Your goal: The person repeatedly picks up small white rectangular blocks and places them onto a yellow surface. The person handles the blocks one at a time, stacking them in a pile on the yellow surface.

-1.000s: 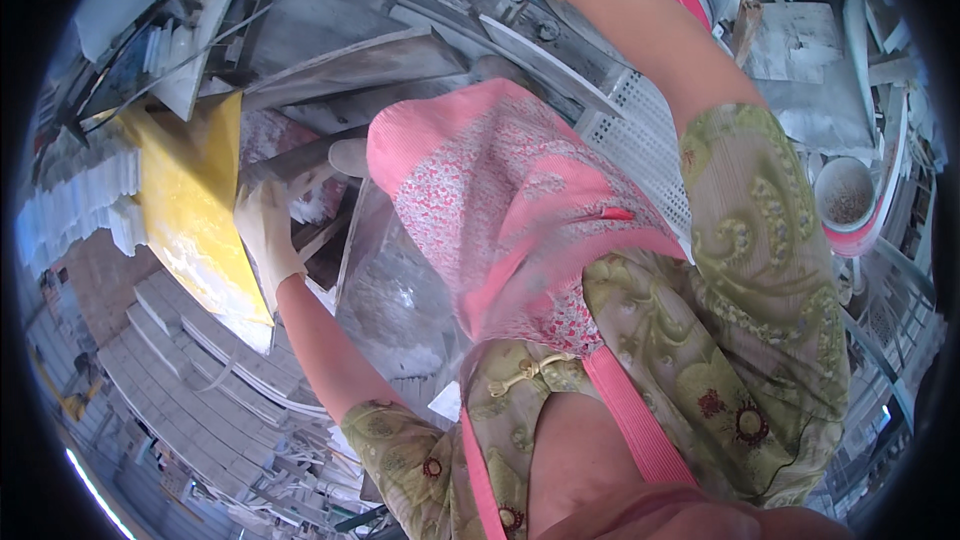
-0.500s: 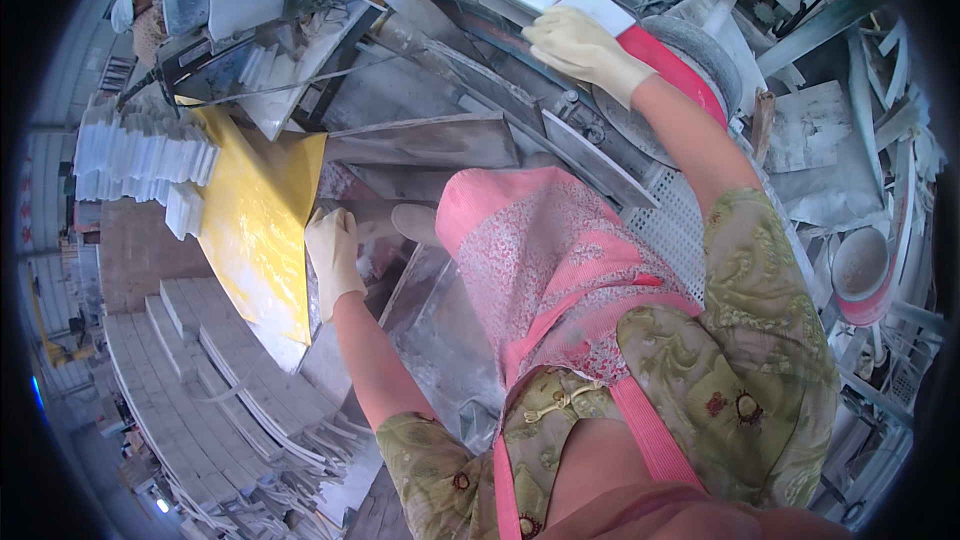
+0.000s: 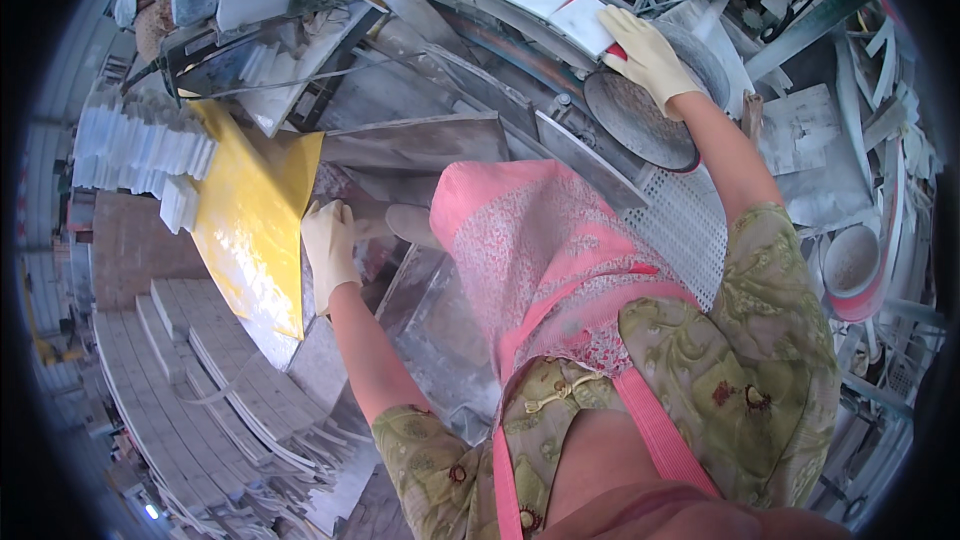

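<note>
My right hand [image 3: 645, 55], in a cream rubber glove, lies with outstretched fingers at the right end of a white marble-like strip [image 3: 585, 25]. A bit of red [image 3: 617, 52] shows beside its thumb. Just below the hand is a grey, dust-coated round disc [image 3: 640, 115]. My left hand [image 3: 331, 248], gloved alike, is curled at the right edge of a wet-looking yellow sheet [image 3: 245, 230]. Its fingertips are turned away, so whatever they grip is hidden.
A stack of pale slabs [image 3: 140, 150] stands beyond the yellow sheet, with long grey strips [image 3: 180, 380] piled at lower left. A thin upright panel [image 3: 590, 160] and a perforated white tray [image 3: 685, 225] lie before my pink apron [image 3: 540, 240]. Broken pieces crowd the right.
My right hand has slid right along the strip, and its fingers have straightened. The broad red band behind it is now mostly out of sight, baring the disc. The left hand stays at the yellow sheet's edge.
</note>
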### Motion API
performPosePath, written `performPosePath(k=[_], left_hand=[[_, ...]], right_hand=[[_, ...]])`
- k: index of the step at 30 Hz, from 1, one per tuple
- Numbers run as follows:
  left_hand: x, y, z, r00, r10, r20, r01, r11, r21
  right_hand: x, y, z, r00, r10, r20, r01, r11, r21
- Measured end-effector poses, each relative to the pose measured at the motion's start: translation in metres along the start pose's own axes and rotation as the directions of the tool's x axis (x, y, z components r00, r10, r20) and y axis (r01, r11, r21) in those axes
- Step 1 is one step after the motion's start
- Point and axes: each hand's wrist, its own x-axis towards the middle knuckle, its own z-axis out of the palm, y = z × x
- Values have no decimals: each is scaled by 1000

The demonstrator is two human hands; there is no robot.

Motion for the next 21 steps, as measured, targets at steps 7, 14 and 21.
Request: performPosePath(k=[7,14,21], left_hand=[[-1,6,-6,999,-43,9,43,999,-20],[-2,1,0,1000,-31,-3,31,1000,0],[-3,-5,4,996,-80,47,76,994,76]], right_hand=[[14,-24,1,1000,30,-7,-31,976,-218],[23,-27,3,999,45,7,-40,942,-332],[60,0,-11,821,524,225,-522,531,667]])
